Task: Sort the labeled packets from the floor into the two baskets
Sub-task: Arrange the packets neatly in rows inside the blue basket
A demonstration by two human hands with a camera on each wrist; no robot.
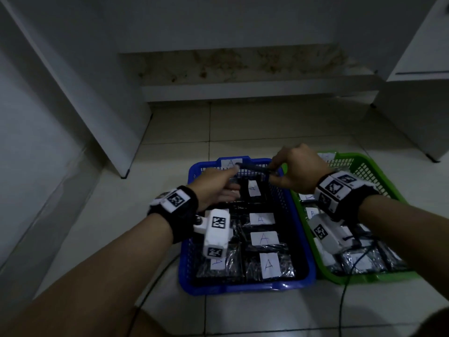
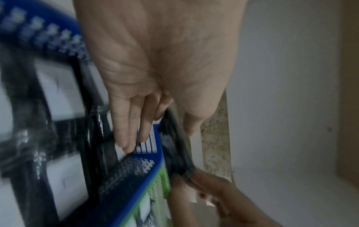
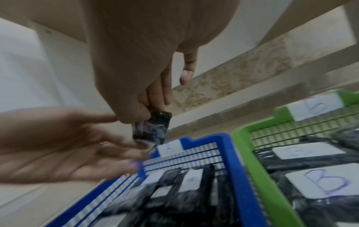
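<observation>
My right hand pinches one end of a black packet above the far rim of the blue basket. No label shows on this packet. My left hand is spread with straight fingers, and its fingertips touch the packet's other end. The blue basket holds several black packets with white A labels. Against its right side stands the green basket, filled with packets labelled B.
Both baskets sit on pale floor tiles. A white panel slants down on the left. A stained step runs behind, with a white cabinet to its right. Black cables trail across the near floor.
</observation>
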